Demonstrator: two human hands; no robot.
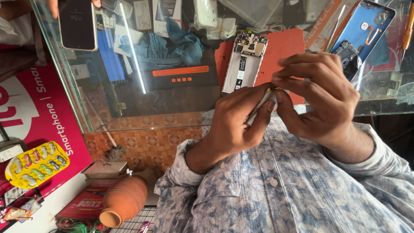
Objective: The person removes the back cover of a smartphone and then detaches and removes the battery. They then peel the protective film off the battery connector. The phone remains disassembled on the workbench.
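Over the near edge of the glass counter (86,108), your two hands meet in front of your chest. Your left hand (235,118) curls its fingers around a slim silvery part (261,103), thumb pressed along it. Your right hand (319,92) comes in from the other side, fingers bent and close together, their tips pinching the upper end of the part where a small yellowish bit shows. What the part is, you cannot tell; most of it is hidden in your grip.

Just beyond your hands, an opened phone (243,62) lies on a red mat (284,47), its insides facing up. Toward the far right corner rests a blue back cover (366,30). A blue cloth (168,45) is bunched near the middle of the far side. At the far left corner, another person's hand holds a dark phone (77,23) upright against the glass.
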